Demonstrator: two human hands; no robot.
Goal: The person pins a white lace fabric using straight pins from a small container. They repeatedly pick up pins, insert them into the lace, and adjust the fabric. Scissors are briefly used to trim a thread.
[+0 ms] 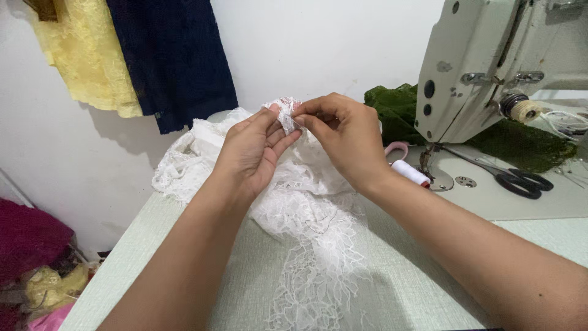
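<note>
Both hands meet over the middle of the table (153, 245), lifted a little above it; the left hand (251, 150) has its fingers curled in and its thumb pressed on a raised bit of the white lace fabric (306, 214), and the right hand (343, 138) pinches the same bit from the 3 o'clock side, fingertips closed tight on it; the two sets of fingertips nearly touch. The rest of the lace lies heaped beneath the hands and trails towards 6 o'clock. At 2 o'clock stands the sewing machine (484, 61); a white thread spool (410, 173) lies just beside its foot, black scissors (517, 179) rest on its bed, and green cloth (520, 144) is bunched behind it. At 10 o'clock a yellow garment (86, 55) and a navy one (174, 55) hang on the wall.
</note>
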